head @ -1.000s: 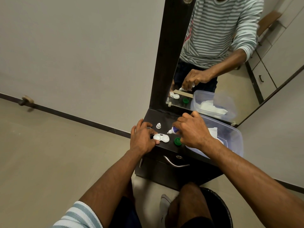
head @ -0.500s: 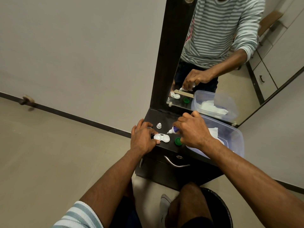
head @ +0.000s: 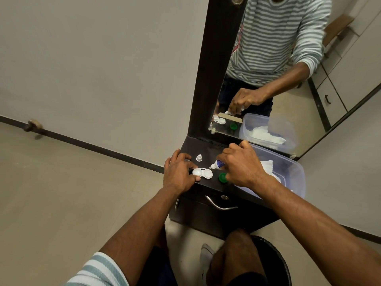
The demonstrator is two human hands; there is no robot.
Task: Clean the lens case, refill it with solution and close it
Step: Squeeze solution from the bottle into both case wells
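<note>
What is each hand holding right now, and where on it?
The right hand grips the solution bottle around its body, nozzle pointing toward the lens case. The left hand steadies the case at its left end with its fingers.

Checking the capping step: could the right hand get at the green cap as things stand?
Probably yes, once it frees up. The green cap lies uncovered on the dresser top, right beside the right hand, but that hand's grip is on the solution bottle.
</note>
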